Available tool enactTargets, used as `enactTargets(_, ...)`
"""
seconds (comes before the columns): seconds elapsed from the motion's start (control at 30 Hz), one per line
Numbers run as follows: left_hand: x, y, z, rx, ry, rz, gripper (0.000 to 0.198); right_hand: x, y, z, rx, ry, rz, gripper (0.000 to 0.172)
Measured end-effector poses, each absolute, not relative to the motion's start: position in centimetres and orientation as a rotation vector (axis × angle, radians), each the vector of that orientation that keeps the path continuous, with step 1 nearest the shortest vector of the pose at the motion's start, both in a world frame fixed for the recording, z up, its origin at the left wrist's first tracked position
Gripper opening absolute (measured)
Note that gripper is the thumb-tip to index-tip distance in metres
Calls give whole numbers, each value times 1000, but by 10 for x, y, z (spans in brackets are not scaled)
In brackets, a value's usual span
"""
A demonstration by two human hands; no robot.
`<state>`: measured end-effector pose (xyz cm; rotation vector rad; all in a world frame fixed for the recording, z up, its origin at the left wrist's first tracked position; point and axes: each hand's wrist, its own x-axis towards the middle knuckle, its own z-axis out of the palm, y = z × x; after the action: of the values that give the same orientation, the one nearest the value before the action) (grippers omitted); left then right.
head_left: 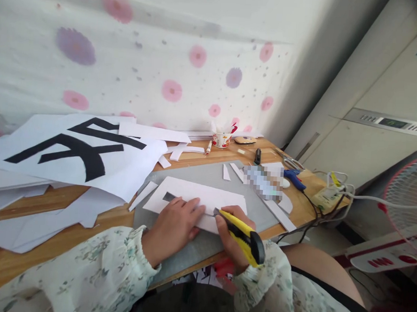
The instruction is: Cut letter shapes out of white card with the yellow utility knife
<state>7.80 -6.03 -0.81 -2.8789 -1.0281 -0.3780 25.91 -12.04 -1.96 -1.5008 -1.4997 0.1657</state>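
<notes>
My right hand (237,233) is closed around a yellow-and-black utility knife (241,228). Its front end is down at a white board (192,190), close to my left fingertips; the blade's tip is hard to make out. My left hand (178,222) lies flat on the board with its fingers stretched out, pressing over a dark strip (169,197). Most of that strip is hidden under the hand, so I cannot tell whether it is a ruler or a printed mark. Beneath the board is a grey cutting mat (200,169).
Left of the mat, paper sheets with bold black strokes (78,143) overlap white offcuts (45,216). A paper cup (222,139) stands at the back. Rightward lie a blue glue gun (294,179), scissors (289,158), a power strip (328,196) and cables. A fan (410,201) stands beyond the table.
</notes>
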Motion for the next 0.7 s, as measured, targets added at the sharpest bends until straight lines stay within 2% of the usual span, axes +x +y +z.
enactTargets(0.17, 79, -56, -9, -2906, -994, -368, 40, 255, -117, -15, -1495, -1539, 252, 26)
enactTargets(0.33, 76, -53, -9, -2903, -938, -356, 30, 264, -108, 2, -1501, -1713, 464, 25)
enactTargets(0.7, 74, -46, -7, -2785, -753, -544, 14, 265, -100, 22, -1365, -1475, 337, 27)
